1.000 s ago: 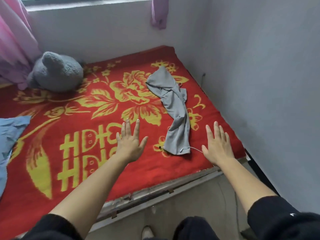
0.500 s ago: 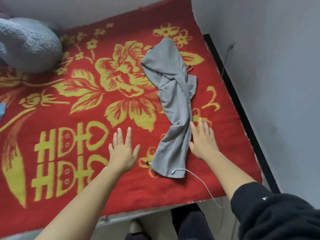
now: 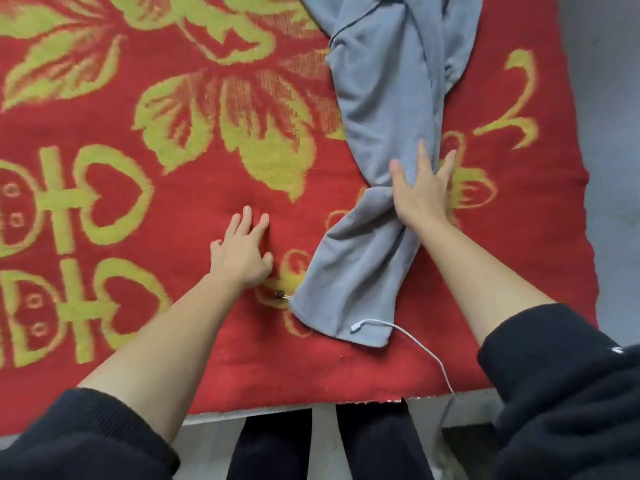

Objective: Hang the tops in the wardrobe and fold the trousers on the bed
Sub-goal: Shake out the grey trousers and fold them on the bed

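A grey garment (image 3: 384, 109) lies twisted and crumpled on the red and yellow bed cover (image 3: 173, 223), running from the top of the view down to the near edge. My right hand (image 3: 420, 192) rests on the garment's narrow twisted middle with its fingers spread and straight. My left hand (image 3: 244, 252) hovers over or touches the bare cover just left of the garment's lower end, fingers loosely extended, holding nothing. The garment's upper part is cut off by the top of the frame.
A white charging cable (image 3: 408, 336) lies across the garment's lower end and trails off the bed's near edge. A small dark metal piece (image 3: 280, 293) sits beside the garment's hem. A grey wall (image 3: 609, 98) borders the bed on the right.
The view has dropped closer over the bed. My right hand moved left and forward from beside the garment onto its twisted middle. My left hand reached slightly closer to the garment's lower end.
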`<state>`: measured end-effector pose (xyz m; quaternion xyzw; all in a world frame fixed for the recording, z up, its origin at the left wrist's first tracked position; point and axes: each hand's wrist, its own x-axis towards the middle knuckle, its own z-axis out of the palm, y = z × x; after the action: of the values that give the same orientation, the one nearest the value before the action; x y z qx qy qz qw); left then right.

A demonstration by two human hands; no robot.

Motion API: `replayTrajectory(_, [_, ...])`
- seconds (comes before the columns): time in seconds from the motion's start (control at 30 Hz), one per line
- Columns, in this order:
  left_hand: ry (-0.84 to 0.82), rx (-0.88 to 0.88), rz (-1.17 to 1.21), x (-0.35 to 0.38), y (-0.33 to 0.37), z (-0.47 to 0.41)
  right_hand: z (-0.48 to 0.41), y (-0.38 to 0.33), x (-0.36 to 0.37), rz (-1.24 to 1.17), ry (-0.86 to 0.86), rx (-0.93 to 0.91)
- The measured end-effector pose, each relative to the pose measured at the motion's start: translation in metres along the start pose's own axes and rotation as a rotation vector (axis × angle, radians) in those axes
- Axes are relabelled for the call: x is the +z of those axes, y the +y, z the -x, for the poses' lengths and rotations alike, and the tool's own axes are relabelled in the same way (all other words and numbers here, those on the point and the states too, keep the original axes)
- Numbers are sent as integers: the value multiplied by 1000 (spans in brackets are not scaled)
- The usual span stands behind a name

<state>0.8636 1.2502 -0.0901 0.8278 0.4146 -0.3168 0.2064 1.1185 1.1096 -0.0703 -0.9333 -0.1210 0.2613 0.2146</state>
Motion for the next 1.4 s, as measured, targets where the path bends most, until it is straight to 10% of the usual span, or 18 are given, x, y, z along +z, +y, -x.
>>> replayTrajectory(0.13, [45, 107, 167, -9, -29, -23, 0, -26, 32, -158, 72, 50])
replayTrajectory(0.4, [-144, -331, 1237, -76, -34, -81, 75, -66, 110, 302, -865, -547])
replayTrajectory(0.53, [141, -55, 1208, -87, 2, -100, 84, -54, 109, 373, -1082, -568])
replayTrajectory(0.67, [307, 179, 864, -83, 6, -105, 46, -44, 87, 216, -480, -549])
replayTrajectory(0.9, [440, 59, 497, -17, -89, -50, -42, -119, 52, 149, 358, -271])
replayTrajectory(1.1, [526, -64, 134, -23, -179, -27, -61, -179, 101, -22, -18, -414])
replayTrajectory(1.3, [564, -614, 189, -68, -204, -58, -18, -126, 125, 300, -202, -452])
replayTrajectory(1.4, [749, -358, 309, -74, -150, -42, 0, -107, 137, 280, -168, -394])
